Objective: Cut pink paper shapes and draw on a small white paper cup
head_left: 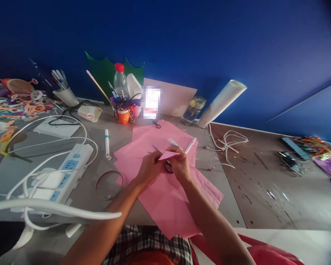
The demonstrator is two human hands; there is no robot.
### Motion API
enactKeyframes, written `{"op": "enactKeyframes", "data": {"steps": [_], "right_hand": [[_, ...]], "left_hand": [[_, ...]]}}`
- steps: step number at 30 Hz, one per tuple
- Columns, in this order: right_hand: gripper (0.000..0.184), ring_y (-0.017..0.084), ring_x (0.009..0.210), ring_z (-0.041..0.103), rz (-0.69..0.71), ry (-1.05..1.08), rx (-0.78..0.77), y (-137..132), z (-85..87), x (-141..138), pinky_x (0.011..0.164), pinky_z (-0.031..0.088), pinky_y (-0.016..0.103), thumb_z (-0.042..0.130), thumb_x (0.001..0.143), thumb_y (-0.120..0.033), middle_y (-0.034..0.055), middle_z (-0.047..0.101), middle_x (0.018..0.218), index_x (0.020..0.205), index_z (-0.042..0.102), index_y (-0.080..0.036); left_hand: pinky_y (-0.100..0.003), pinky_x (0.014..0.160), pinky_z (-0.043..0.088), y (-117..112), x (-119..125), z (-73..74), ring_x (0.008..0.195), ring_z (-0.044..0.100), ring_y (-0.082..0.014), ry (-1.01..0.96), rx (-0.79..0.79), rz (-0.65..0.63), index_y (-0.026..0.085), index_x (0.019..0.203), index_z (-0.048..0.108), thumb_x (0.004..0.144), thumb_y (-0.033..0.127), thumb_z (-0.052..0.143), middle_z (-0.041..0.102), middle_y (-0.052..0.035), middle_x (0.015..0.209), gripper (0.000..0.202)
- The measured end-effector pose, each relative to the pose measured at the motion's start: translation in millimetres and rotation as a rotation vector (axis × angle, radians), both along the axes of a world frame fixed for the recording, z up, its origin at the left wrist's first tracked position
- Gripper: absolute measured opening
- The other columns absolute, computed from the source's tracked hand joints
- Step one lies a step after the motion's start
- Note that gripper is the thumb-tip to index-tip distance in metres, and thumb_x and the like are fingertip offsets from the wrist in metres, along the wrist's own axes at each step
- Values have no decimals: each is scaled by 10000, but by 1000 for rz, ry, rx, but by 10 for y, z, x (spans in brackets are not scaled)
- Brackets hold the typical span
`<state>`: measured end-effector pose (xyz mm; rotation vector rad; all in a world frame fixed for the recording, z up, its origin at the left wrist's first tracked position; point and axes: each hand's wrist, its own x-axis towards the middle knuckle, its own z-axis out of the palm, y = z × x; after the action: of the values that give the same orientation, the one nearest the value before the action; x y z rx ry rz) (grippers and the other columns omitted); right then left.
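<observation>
Over a pile of pink paper sheets (154,147), my left hand (151,165) and my right hand (181,167) meet at a small folded piece of pink paper (169,155). Fingers of both hands are closed on its edges. Just under my hands a dark loop handle (168,168) shows, and a thin blade tip (156,148) pokes out near my left fingers; they look like parts of scissors, mostly hidden. Beyond my right hand, a white strip or stick (191,145) lies on the sheets. A second dark handle loop (157,125) rests at the pile's far edge.
On the left are a white power strip (68,169) with looping cables, a tape ring (109,184) and a white marker (107,143). At the back stand a bottle (120,79), a lit screen (152,103), a glass jar (193,110) and stacked paper cups (220,105).
</observation>
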<state>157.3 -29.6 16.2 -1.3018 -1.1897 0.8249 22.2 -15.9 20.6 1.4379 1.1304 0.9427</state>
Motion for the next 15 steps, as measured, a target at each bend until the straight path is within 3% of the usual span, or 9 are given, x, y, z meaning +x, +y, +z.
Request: {"op": "enactKeyframes", "data": {"steps": [4,9,15], "right_hand": [[99,160,721,605,-7,78,14,7,31,2,671,487,283,647,675,-255,-3,648,760,766,659,-220],[120,193,796,625,17,82,49,-1,23,24,745,515,329,671,688,-311,26,668,815,777,665,-229],[179,203,758,630,24,117,-65,1,-55,35,608,496,308,685,704,-380,48,657,829,793,651,-228]], "left_hand": [[-229,599,390,-19,8,-20,660,539,-136,-57,32,-19,180,766,685,800,277,577,629,20,687,149],[-245,627,416,-31,-4,-61,684,571,-156,36,217,8,197,782,699,770,154,574,658,-11,733,132],[-238,624,430,-1,-14,-190,683,513,-129,47,530,105,210,1195,659,826,124,590,560,-5,824,386]]}}
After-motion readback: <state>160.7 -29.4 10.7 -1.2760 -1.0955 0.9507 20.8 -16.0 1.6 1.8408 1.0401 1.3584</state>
